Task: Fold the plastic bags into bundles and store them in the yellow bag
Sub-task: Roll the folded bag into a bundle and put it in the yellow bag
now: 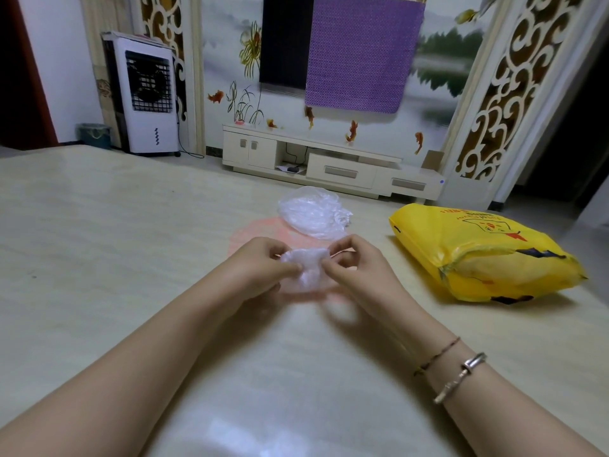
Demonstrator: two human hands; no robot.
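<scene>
Over the middle of the table, the left hand and right hand meet on a small plastic bundle, left hand at its 9 o'clock, right hand at its 3 o'clock. A loose plastic bag lies on the table at 12 o'clock of the bundle, just behind the hands. The yellow bag lies at 3 o'clock, apart from the hands. Beyond the table's far edge, a cabinet stands at 12 o'clock and a fan unit at 10 o'clock.
</scene>
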